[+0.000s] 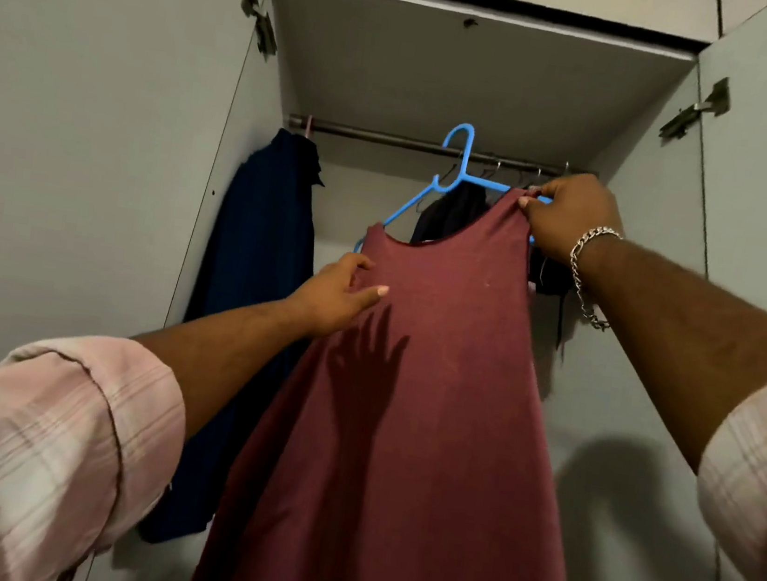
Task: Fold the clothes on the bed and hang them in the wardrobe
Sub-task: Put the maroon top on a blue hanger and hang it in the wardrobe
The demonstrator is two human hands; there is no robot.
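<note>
In the centre of the frame a maroon sleeveless garment hangs on a blue hanger, held up in front of the open wardrobe, its length running straight down to the bottom edge of the picture. The hanger's hook rises at upper centre, level with the rail that crosses the wardrobe from left to right; whether the hook has caught the rail or only hovers before it cannot be told from this angle. The hanger sits tilted, its left arm sloping down toward centre left, its right arm higher. The right hand, in the upper right of centre, pinches the garment's shoulder strap together with the hanger's right arm, and is the hand nearer the rail. The left hand, lower and left of centre, grips the garment's side edge just below the armhole, thumb lying across the cloth. In my judgement the coming move turns on the hook's relation to the rail, carried mainly by the right hand. A dark blue garment hangs at the rail's left end; darker clothes hang behind the maroon one.
</note>
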